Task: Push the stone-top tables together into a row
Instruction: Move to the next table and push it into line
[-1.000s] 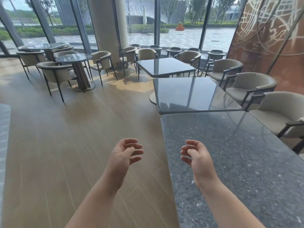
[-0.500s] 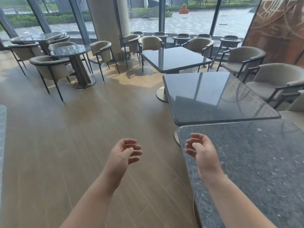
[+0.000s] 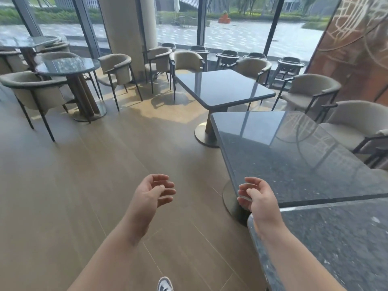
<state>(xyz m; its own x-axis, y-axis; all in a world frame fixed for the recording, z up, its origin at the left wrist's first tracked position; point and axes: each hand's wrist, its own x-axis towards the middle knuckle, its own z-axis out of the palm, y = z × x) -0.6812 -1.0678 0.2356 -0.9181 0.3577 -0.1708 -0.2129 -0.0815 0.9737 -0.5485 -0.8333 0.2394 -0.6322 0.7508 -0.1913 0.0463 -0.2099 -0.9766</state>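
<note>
Three dark square stone-top tables run along the right. The near table (image 3: 340,244) sits at the lower right, edge to edge with the middle table (image 3: 294,156). The far table (image 3: 222,87) stands apart beyond it, turned at an angle. My left hand (image 3: 152,193) hovers over the wooden floor with loosely curled fingers, holding nothing. My right hand (image 3: 255,195) hovers by the middle table's near left corner, fingers loosely curled and holding nothing; its forearm crosses the near table's left edge.
Beige armchairs (image 3: 354,122) line the right side and crowd the far table by the windows. A round stone table (image 3: 68,65) with chairs stands at the left. A pillar (image 3: 126,32) rises at the back. Wooden floor (image 3: 84,185) spreads to my left.
The view has moved forward along the tables: the near table has slid toward the lower right and the middle and far tables are closer. Both hands keep the same loose pose.
</note>
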